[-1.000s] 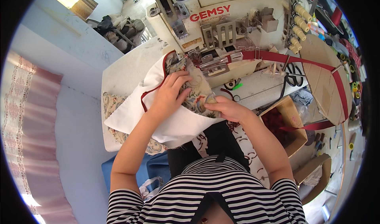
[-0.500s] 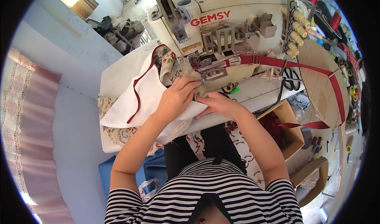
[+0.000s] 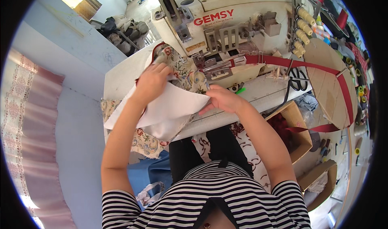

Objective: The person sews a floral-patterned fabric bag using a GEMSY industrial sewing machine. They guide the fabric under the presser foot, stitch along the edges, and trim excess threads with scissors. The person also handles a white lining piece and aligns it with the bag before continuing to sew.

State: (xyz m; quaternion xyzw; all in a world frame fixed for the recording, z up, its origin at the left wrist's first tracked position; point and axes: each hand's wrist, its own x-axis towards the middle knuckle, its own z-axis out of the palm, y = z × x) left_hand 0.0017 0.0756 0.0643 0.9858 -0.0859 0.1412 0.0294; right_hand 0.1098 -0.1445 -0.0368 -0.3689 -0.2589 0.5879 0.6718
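A fabric piece lies across the sewing table (image 3: 115,77), with a floral woven side (image 3: 186,70) and a white backing (image 3: 173,105). Dark red binding (image 3: 155,52) edges its far left side. My left hand (image 3: 152,83) is closed on the piece, fingers curled over where the floral side meets the white. At the right corner of the white backing, my right hand (image 3: 223,99) pinches the cloth between thumb and fingers. Just beyond the hands stands the sewing machine (image 3: 258,47); its metal binding guide (image 3: 222,63) is beside the floral edge.
Dark red tape (image 3: 279,62) runs from the guide to a cardboard disc (image 3: 329,83) at right. Black-handled scissors (image 3: 298,80) lie near the machine. Below the table's right end are an open cardboard box (image 3: 297,128) and another box (image 3: 319,182). Thread cones (image 3: 301,35) line the machine's side.
My left hand has moved left and away from my right hand, folding the white backing back and uncovering more floral cloth. My right hand has stayed near the same corner.
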